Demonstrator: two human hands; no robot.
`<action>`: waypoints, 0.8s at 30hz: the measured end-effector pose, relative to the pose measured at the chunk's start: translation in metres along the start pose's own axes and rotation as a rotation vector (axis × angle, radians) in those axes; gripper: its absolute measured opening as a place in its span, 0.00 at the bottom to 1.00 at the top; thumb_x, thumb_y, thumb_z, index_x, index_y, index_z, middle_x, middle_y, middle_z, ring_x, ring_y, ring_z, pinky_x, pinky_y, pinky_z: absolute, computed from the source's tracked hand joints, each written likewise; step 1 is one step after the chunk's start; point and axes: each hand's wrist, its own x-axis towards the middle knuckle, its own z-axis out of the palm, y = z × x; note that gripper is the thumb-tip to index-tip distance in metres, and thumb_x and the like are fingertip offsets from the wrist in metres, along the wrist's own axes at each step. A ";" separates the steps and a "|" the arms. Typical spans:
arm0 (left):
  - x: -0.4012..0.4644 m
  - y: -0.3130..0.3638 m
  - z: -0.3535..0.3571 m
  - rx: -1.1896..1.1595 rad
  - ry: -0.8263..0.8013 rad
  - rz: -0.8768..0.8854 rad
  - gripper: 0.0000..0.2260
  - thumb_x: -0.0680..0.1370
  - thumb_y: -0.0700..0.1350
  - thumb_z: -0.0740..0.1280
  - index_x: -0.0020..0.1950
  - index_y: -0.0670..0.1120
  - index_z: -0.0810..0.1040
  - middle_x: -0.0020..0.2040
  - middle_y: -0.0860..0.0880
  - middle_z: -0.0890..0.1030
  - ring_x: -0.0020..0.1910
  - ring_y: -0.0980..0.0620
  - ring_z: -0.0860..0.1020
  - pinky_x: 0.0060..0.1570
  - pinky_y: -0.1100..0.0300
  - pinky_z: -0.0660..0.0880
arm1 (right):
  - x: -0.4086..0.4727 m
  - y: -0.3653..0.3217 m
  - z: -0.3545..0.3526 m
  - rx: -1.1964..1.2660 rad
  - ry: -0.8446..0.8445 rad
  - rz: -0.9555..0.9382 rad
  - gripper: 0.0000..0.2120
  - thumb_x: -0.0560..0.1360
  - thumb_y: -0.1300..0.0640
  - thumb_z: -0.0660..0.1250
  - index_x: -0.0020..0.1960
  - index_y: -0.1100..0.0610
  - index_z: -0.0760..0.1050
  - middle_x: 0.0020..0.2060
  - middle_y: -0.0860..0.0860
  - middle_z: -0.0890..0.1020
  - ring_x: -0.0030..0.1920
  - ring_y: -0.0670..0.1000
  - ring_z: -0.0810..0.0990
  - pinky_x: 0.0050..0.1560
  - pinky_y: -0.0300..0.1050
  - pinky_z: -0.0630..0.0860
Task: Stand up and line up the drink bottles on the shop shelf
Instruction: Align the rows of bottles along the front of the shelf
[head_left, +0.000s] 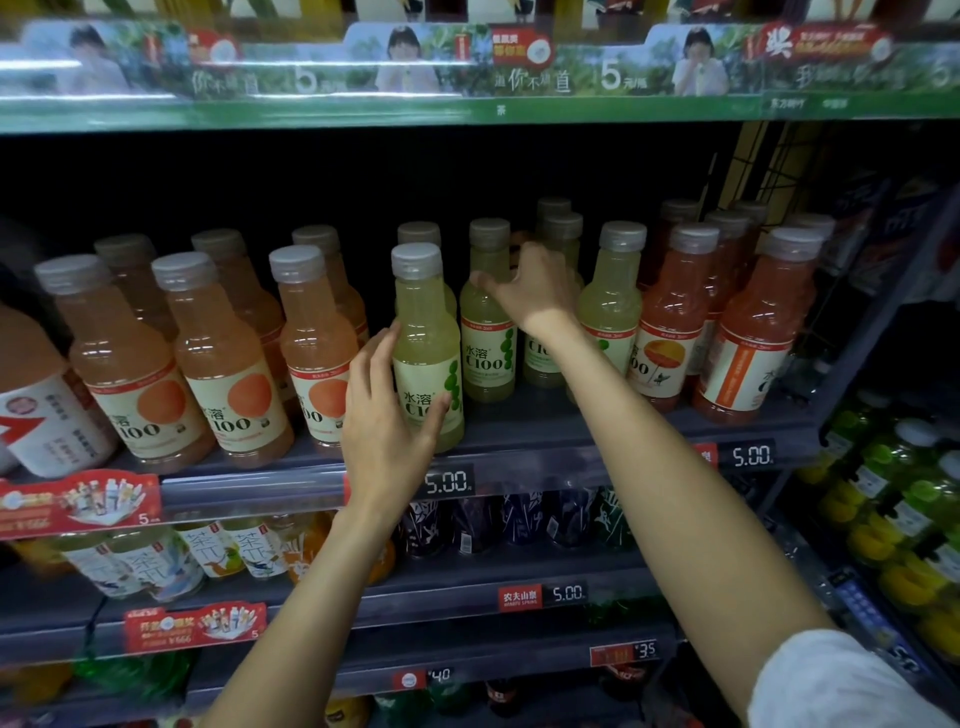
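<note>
Upright C100 drink bottles fill the middle shelf (519, 447): orange ones on the left, pale green ones in the middle, red-orange ones on the right. My left hand (387, 415) is wrapped around the front pale green bottle (423, 332), which stands at the shelf's front edge, with the thumb on its left side and the fingers across its label. My right hand (530, 291) reaches deeper and grips the second pale green bottle (485, 358), thumb across its shoulder, fingers behind its neck. More pale green bottles (610, 306) stand behind and to the right, one partly hidden by my right wrist.
Orange bottles (223, 364) stand close on the left and red-orange bottles (670, 332) on the right. A white-labelled bottle (36, 415) is at the far left. Price tags (449, 482) line the shelf edge. Lower shelves hold more drinks, and a side rack (893, 519) holds yellow-green bottles.
</note>
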 end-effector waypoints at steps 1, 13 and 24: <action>0.000 0.000 0.000 -0.001 -0.002 0.000 0.34 0.73 0.49 0.73 0.74 0.46 0.61 0.70 0.47 0.67 0.67 0.47 0.69 0.52 0.48 0.79 | 0.000 0.000 0.000 -0.002 0.000 -0.002 0.20 0.74 0.43 0.67 0.54 0.59 0.71 0.40 0.50 0.72 0.41 0.51 0.72 0.38 0.43 0.64; 0.000 -0.001 0.001 0.005 0.000 -0.001 0.34 0.74 0.49 0.73 0.75 0.47 0.61 0.70 0.47 0.67 0.66 0.47 0.70 0.51 0.47 0.79 | 0.002 0.010 -0.003 0.036 0.012 0.037 0.22 0.74 0.44 0.67 0.60 0.60 0.73 0.53 0.56 0.80 0.52 0.56 0.79 0.44 0.43 0.69; -0.001 0.000 0.002 0.001 0.005 0.001 0.34 0.73 0.48 0.73 0.75 0.46 0.61 0.69 0.46 0.67 0.66 0.46 0.70 0.53 0.47 0.78 | -0.004 0.012 -0.003 0.111 0.051 0.023 0.26 0.72 0.46 0.71 0.64 0.59 0.72 0.55 0.56 0.81 0.55 0.54 0.79 0.53 0.48 0.77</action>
